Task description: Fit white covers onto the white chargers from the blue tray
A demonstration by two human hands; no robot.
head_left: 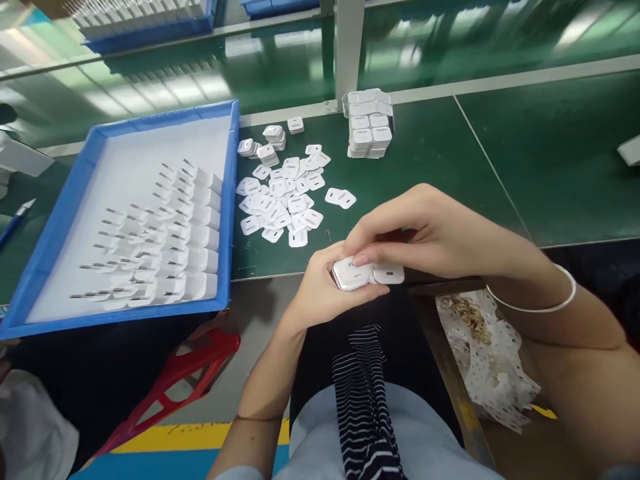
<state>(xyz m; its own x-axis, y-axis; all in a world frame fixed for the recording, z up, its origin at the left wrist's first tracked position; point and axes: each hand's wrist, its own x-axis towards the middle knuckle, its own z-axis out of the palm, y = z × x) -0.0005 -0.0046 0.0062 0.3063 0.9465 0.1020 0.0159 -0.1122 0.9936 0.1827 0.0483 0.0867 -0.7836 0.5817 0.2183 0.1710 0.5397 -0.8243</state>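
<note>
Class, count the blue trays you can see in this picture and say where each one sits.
3. One large blue tray of white plugs lies left of the hands; two more sit at the top edge, one top left, one top centre, both cut off.

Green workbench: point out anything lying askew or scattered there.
The small white square plastic caps lie in a loose, overlapping heap beside the blue plastic tray, with one pair strayed to the right. By contrast, the white charger plugs in the tray sit in orderly rows.
</note>
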